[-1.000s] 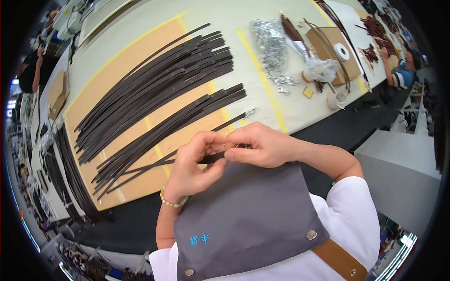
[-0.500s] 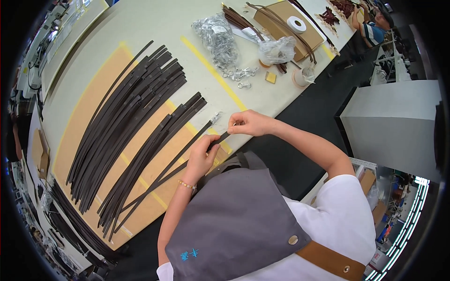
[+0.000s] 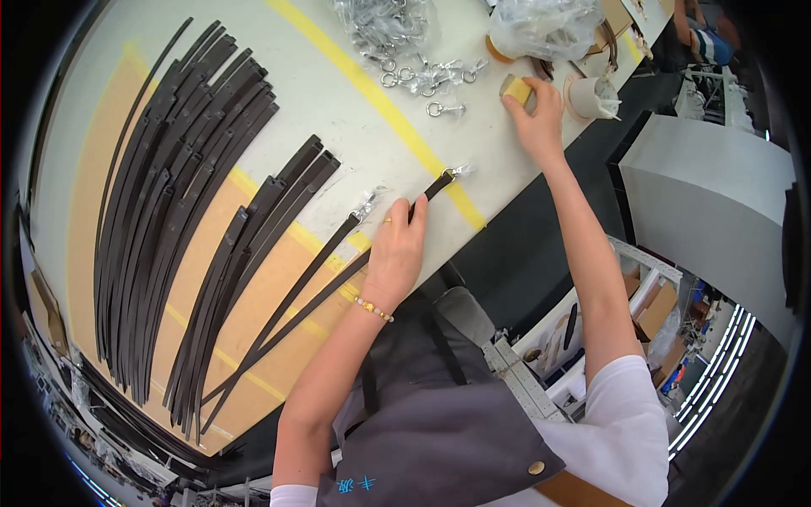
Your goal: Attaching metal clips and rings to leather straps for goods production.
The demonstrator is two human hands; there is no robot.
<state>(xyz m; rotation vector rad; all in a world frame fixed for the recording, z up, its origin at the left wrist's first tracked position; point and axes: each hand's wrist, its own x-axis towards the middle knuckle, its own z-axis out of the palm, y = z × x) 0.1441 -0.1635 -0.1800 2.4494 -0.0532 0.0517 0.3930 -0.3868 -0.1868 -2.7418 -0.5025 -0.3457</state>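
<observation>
My left hand rests over a dark brown strap, its fingers closed about it near the far end. From that end, a metal ring with a snap hook in clear wrap sticks out past my fingertips onto the table. To the right, my right hand pinches a small yellow block between thumb and fingers; its material I cannot tell. Beside my left hand lies a second strap, also with a wrapped metal hook at its end. The two straps cross at their near ends.
Two bundles of dark straps spread over the table's left side. Loose wrapped snap hooks lie near a clear bag of hardware. A white cup stands near the table's right edge, close to my right hand. Another person sits far right.
My right hand has left the strap end, reached away to the right and taken hold of the yellow block. My left hand has slid toward the strap's hook end, which now lies on the table.
</observation>
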